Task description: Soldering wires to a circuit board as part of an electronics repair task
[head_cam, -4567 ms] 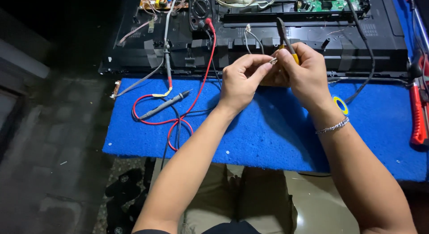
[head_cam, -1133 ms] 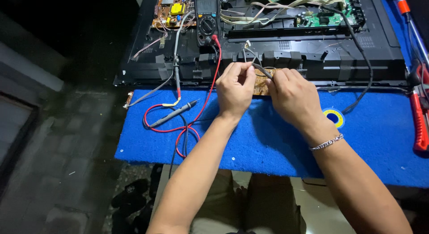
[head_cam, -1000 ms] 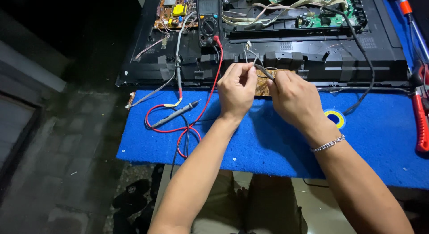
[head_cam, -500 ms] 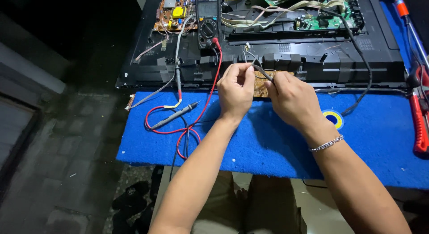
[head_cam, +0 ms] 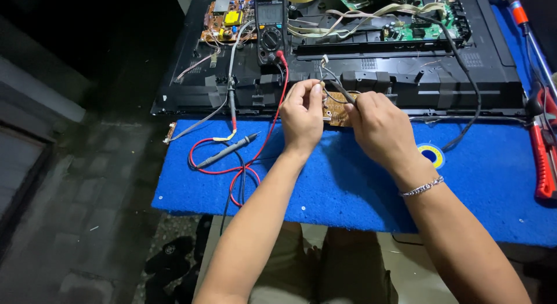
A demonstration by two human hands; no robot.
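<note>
Board (head_cam: 335, 109), small, brown, circuit type: sits between your 2 hands at the near edge of the opened black chassis (head_cam: 371, 77), just above the blue mat (head_cam: 348, 182). Your left hand (head_cam: 301, 115) is curled narrow, thumb and fingers pinching the board's left end. Your right hand (head_cam: 380, 127) is closed around a thin dark tool (head_cam: 338, 88) whose shaft rises up and left over the board; the tip's contact point is too small to make out. A silver bracelet (head_cam: 422, 188) circles your right wrist.

Meter (head_cam: 271, 26), black, with dial: stands on the chassis well behind your left hand. Its red lead (head_cam: 255, 156) loops across the mat, and 1 grey probe (head_cam: 226, 152) lies on the mat left of your left wrist, apart from it.

Orange board (head_cam: 223, 26): left of the meter. Green board (head_cam: 426, 30): far right, with pale ribbon cables (head_cam: 360, 16).

Red-handled tool (head_cam: 543, 164): right edge of the mat. Round blue-and-yellow sticker (head_cam: 432, 155): beside your right wrist.
</note>
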